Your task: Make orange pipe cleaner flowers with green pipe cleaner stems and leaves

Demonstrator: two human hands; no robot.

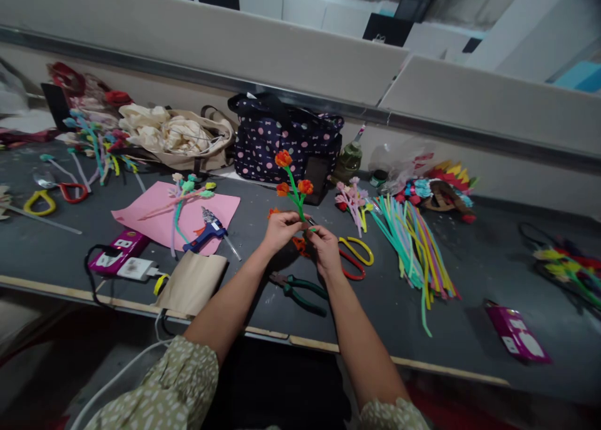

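My left hand [282, 231] and my right hand [325, 250] meet over the middle of the dark table. Between them stands a pipe-cleaner flower stem [295, 184], green with three orange blooms at its top. The fingers of my left hand pinch the stem, and those of my right hand close on its lower green part. Orange pipe-cleaner pieces [301, 247] lie below and beside the hands. Red-and-yellow scissors [357, 258] rest just right of my right hand. Green-handled pliers [300, 291] lie on the table between my forearms.
Left are a blue glue gun [206, 231] on pink paper [136, 211], a brown paper piece [195, 283] and a purple box [117, 255]. Loose pipe cleaners [417, 248] spread to the right, with another purple box [516, 333] beyond. A dotted bag [284, 136] stands behind.
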